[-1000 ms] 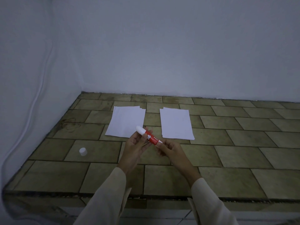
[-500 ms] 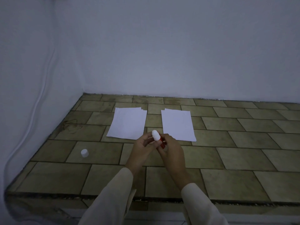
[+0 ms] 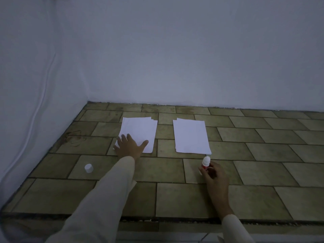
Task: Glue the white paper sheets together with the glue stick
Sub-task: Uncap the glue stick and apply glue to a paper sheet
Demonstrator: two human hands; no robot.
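Two small stacks of white paper lie side by side on the tiled surface: the left stack (image 3: 140,130) and the right stack (image 3: 191,136). My left hand (image 3: 128,146) rests flat, fingers spread, on the near corner of the left stack. My right hand (image 3: 214,174) holds the red-and-white glue stick (image 3: 205,162) upright, its white glue end up, just in front of the right stack's near corner. The white cap (image 3: 88,168) sits on a tile to the left, apart from both hands.
The tiled surface (image 3: 254,172) ends at a front edge (image 3: 175,220) close to me. White walls close the back and left sides; a white cable (image 3: 37,106) runs down the left wall.
Both hands held the glue stick together in front of me. Now they have separated: the left moved forward onto the left stack, the right moved right with the glue stick.
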